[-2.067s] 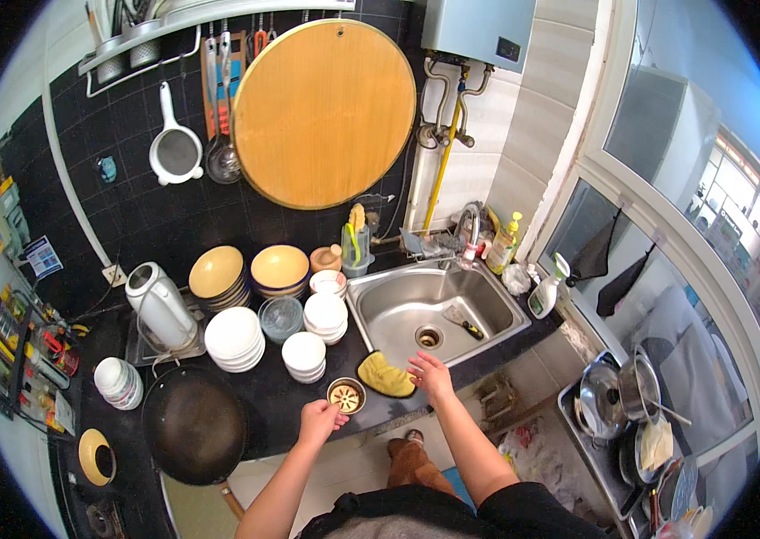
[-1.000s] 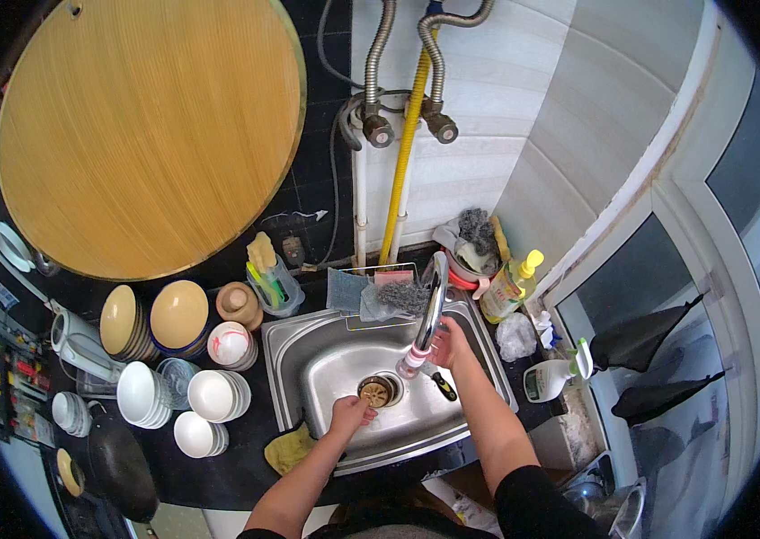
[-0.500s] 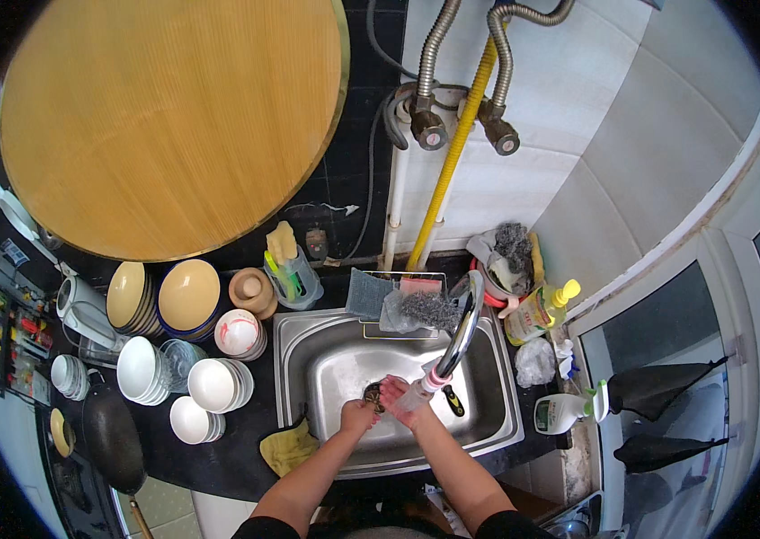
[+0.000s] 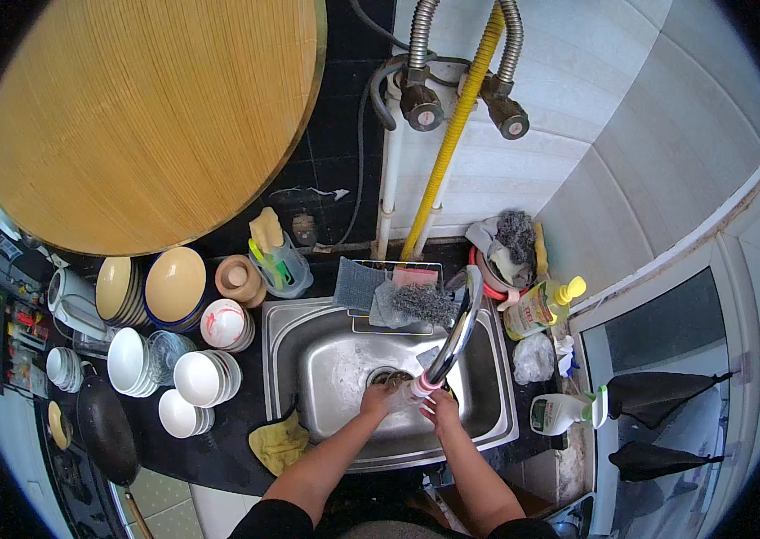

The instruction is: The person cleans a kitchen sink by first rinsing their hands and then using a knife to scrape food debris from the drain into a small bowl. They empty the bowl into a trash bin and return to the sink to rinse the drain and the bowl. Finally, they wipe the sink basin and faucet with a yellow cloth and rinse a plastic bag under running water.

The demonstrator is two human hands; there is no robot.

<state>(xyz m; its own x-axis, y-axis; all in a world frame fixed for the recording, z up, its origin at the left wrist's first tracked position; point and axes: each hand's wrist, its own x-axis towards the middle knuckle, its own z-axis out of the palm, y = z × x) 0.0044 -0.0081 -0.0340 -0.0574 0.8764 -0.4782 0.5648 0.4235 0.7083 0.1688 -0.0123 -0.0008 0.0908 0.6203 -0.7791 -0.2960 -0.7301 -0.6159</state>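
Observation:
Both my hands are in the steel sink (image 4: 276,368), at the running faucet (image 4: 457,337). Water (image 4: 403,396) falls from its pink nozzle (image 4: 422,386) onto my left hand (image 4: 378,402), which is beside the drain (image 4: 387,374); splashing water blurs its fingers. My right hand (image 4: 440,408) is just right of the nozzle, fingers bent and apart, with nothing visible in it. Whether it touches the nozzle is unclear. The black-and-yellow handle seen before in the sink is mostly hidden behind this hand.
A wire rack at the sink's back holds scouring pads and steel wool (image 4: 425,304). Stacked white bowls (image 4: 198,379), cream bowls (image 4: 175,283) and a wok (image 4: 106,429) stand left. A yellow cloth (image 4: 279,443) lies at the front left. Right are a spray bottle (image 4: 558,413) and a detergent bottle (image 4: 531,311).
My left hand has moved right, into the water stream. My right hand has gone from palm up under the water to the nozzle's right side. The view has shifted slightly.

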